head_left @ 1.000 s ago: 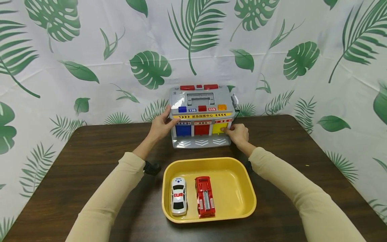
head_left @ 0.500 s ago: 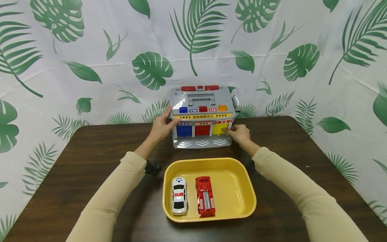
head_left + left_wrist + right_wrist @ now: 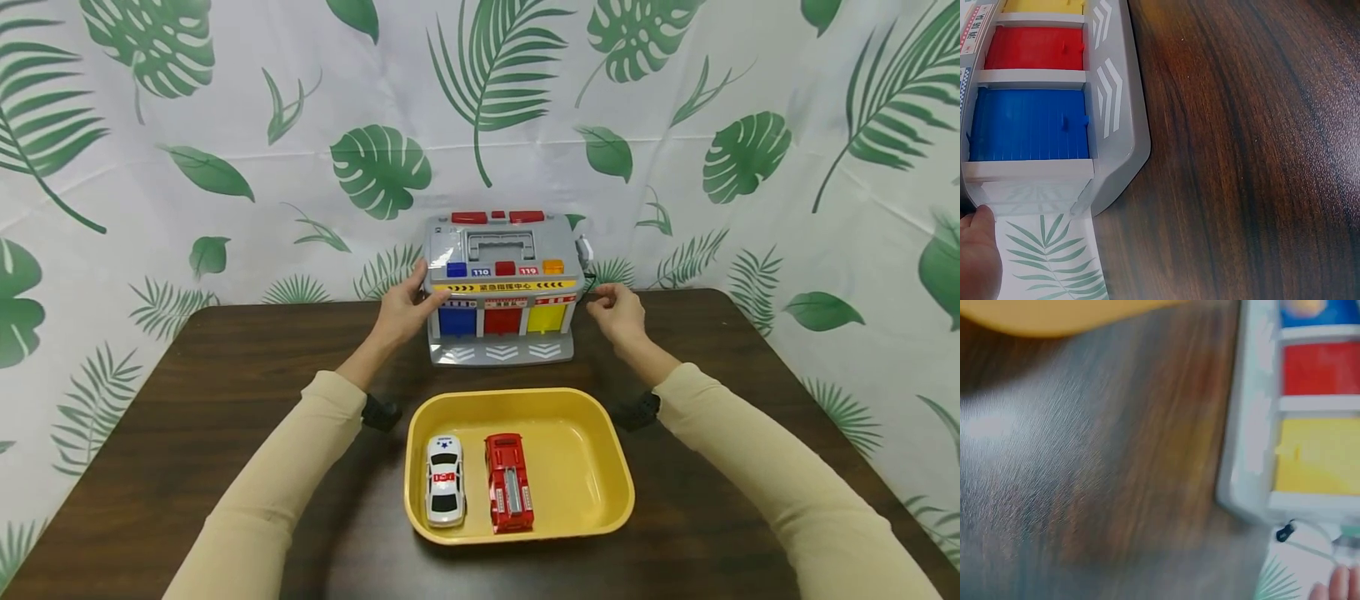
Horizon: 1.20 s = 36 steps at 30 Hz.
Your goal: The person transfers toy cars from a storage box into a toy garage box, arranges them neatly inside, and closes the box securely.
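Observation:
A grey toy garage (image 3: 553, 239) stands at the back of the table, with a blue door (image 3: 1029, 125), a red door (image 3: 1035, 47) and a yellow door (image 3: 547, 317), all down. My left hand (image 3: 400, 315) holds the garage's left edge, thumb at the front and fingers along the side. Just off the right side is my right hand (image 3: 621, 318), its fingers loosely bent and nothing visible in them. In the right wrist view, only a few fingertips (image 3: 1339, 584) show, near a thin cord with a small black piece (image 3: 1285, 532).
In front of the garage, a yellow tray (image 3: 517, 537) contains a white police car (image 3: 446, 483) and a red fire truck (image 3: 508, 483). A leaf-print cloth (image 3: 285, 183) hangs behind the dark wooden table (image 3: 225, 392).
My right hand has left the yellow door and moved right, beyond the garage's side. My left hand stays on the left edge. The doors look the same.

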Each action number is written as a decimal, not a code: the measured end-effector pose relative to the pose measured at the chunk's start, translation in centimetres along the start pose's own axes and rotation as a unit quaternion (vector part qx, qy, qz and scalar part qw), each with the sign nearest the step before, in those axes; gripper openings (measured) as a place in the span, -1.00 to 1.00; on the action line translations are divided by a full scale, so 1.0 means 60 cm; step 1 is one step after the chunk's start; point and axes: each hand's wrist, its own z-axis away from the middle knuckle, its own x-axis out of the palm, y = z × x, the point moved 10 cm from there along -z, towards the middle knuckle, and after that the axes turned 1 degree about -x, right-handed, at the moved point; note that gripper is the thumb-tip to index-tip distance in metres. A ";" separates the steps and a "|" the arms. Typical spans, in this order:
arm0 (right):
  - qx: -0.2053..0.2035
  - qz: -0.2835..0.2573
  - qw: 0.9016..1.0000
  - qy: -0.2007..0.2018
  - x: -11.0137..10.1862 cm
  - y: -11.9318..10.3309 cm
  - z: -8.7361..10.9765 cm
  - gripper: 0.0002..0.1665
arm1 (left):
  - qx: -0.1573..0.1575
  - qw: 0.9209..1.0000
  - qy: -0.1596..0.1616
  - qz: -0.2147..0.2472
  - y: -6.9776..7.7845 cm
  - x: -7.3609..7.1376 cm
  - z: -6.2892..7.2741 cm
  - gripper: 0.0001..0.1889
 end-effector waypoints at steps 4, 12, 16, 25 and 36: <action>-0.067 -0.062 0.992 0.085 -0.036 -0.047 0.013 -0.62 | 0.002 1.000 0.004 -0.008 0.001 -0.001 -0.001 -0.22; -0.236 -0.094 0.964 0.074 -0.024 -0.165 0.054 -0.54 | -0.005 1.000 0.007 -0.021 -0.001 -0.004 -0.002 -0.22; -0.259 -0.058 0.964 0.033 0.007 -0.187 0.066 -0.45 | -0.009 1.000 0.006 -0.020 -0.004 -0.003 -0.003 -0.21; -0.257 -0.003 0.966 -0.031 0.057 -0.199 0.074 -0.32 | -0.007 1.000 0.005 -0.008 -0.006 -0.001 -0.003 -0.21; -0.274 0.029 0.960 -0.046 0.087 -0.212 0.077 -0.26 | 0.000 1.000 0.008 0.012 -0.004 -0.001 -0.003 -0.22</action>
